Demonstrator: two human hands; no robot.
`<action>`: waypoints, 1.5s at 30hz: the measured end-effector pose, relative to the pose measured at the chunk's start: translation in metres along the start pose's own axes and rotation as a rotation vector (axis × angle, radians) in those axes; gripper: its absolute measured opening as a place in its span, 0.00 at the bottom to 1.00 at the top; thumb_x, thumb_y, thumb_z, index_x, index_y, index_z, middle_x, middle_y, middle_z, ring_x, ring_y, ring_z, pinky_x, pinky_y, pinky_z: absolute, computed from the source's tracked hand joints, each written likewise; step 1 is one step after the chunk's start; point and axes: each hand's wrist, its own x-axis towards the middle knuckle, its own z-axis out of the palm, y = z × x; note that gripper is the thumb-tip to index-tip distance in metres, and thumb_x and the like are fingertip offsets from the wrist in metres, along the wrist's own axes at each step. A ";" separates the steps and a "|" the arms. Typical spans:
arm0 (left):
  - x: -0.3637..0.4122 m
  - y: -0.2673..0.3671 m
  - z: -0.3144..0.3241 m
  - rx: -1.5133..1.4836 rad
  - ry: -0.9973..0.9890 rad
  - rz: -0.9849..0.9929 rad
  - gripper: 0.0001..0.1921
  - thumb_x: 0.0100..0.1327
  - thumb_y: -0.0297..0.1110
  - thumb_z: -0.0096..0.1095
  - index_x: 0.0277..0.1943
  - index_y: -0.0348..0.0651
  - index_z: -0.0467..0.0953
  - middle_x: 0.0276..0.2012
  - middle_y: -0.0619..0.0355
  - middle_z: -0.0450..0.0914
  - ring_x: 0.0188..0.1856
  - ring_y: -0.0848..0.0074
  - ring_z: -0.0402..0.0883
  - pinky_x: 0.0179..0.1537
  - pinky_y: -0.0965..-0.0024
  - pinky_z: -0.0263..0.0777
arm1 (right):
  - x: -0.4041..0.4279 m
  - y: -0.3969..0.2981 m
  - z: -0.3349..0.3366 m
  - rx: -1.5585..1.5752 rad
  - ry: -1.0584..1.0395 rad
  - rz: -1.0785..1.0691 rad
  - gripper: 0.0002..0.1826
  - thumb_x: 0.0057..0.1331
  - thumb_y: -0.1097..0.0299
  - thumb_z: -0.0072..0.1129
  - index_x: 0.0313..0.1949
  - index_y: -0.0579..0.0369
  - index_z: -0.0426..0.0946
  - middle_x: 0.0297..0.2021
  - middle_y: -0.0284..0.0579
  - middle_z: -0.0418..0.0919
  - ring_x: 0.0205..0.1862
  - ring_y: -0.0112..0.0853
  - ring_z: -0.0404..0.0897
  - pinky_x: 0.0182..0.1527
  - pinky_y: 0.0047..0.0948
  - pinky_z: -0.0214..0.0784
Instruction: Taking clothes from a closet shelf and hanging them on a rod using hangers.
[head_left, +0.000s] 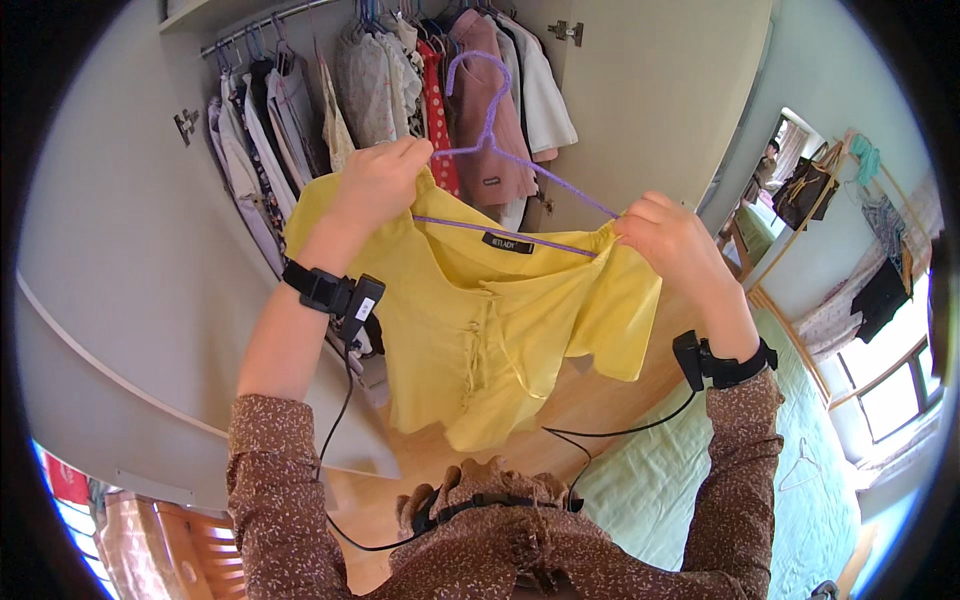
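Observation:
A yellow short-sleeved blouse (480, 322) hangs in front of me on a purple hanger (491, 127), its hook pointing up. My left hand (390, 176) pinches the blouse's shoulder and the hanger arm on the left. On the other shoulder, my right hand (652, 229) grips the cloth at the tip of the hanger. The hanger slopes down toward the right, and its lower bar crosses the neckline, near a black label. Ties dangle at the blouse's front. Both my wrists carry black straps with small devices and cables.
Behind the blouse, an open wardrobe holds many garments on a metal rail (262, 28). Wardrobe doors (645, 97) stand at both sides. At the right are a bed with a green cover (645, 480), a white hanger (802, 465) on it, and a clothes rack (802, 217) with bags.

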 end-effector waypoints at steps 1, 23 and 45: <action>0.002 -0.002 -0.001 0.004 0.007 0.002 0.08 0.44 0.20 0.50 0.29 0.42 0.67 0.24 0.57 0.72 0.27 0.64 0.76 0.25 0.66 0.68 | 0.004 0.000 -0.001 0.035 -0.006 0.011 0.06 0.47 0.75 0.55 0.27 0.57 0.73 0.25 0.36 0.69 0.33 0.33 0.70 0.34 0.31 0.67; -0.011 -0.032 0.034 -0.308 -0.052 -0.363 0.05 0.56 0.29 0.49 0.34 0.41 0.70 0.31 0.52 0.78 0.32 0.59 0.77 0.30 0.60 0.70 | 0.008 -0.030 -0.018 0.365 -0.109 0.646 0.11 0.58 0.66 0.52 0.28 0.63 0.66 0.17 0.56 0.67 0.21 0.51 0.67 0.23 0.37 0.59; -0.019 -0.193 0.062 -0.481 -0.527 -0.249 0.29 0.47 0.42 0.65 0.50 0.35 0.67 0.52 0.47 0.67 0.55 0.61 0.65 0.55 0.65 0.59 | 0.045 -0.067 0.043 1.705 -0.185 1.051 0.13 0.56 0.77 0.48 0.43 0.65 0.70 0.34 0.38 0.76 0.37 0.22 0.74 0.40 0.21 0.65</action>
